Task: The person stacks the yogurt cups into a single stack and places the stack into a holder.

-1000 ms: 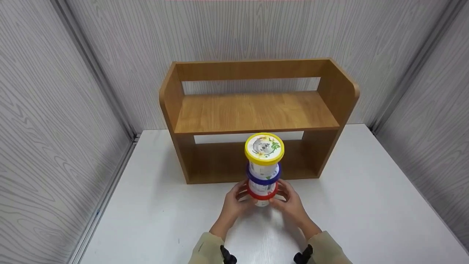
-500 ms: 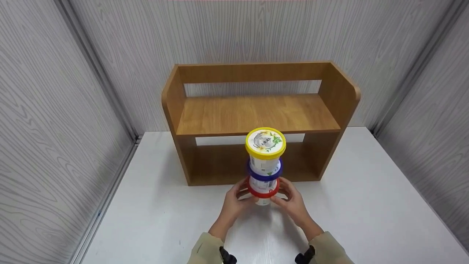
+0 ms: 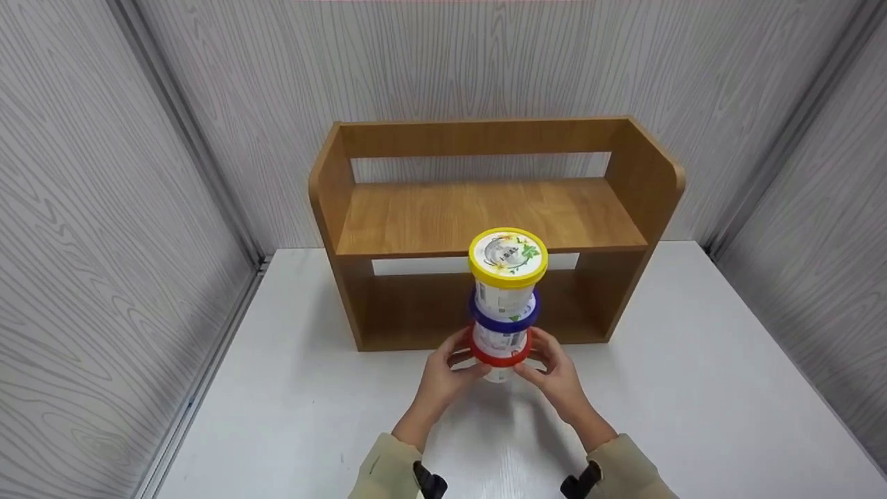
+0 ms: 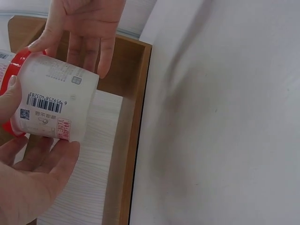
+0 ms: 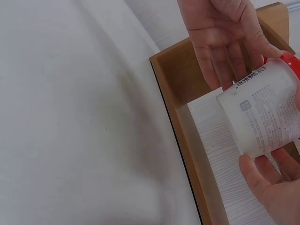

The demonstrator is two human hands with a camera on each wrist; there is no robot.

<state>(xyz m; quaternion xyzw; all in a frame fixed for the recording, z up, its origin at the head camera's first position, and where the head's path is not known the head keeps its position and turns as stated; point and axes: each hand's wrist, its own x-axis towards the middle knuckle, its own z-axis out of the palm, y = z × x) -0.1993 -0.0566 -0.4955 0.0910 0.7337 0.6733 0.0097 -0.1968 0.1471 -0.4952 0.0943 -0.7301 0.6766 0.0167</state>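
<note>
Three round white tubs form an upright stack in front of the shelf in the head view. On top is the tub with a yellow lid, below it the tub with a blue lid. Lowest comes the tub with a red lid, its barcode facing the left wrist camera. My left hand grips this lowest tub from the left, thumb near the red rim. From the opposite side my right hand holds the same tub. The stack is off the table, its base uncovered in both wrist views.
A two-tier wooden shelf stands behind the stack, against the back wall. It rests on a white table. Grey wood-grain panels enclose the left, right and back.
The stack has risen in both hands, its yellow lid moving up and slightly right, nearer the camera. The grip looks the same. The shelf sits slightly lower in the head view.
</note>
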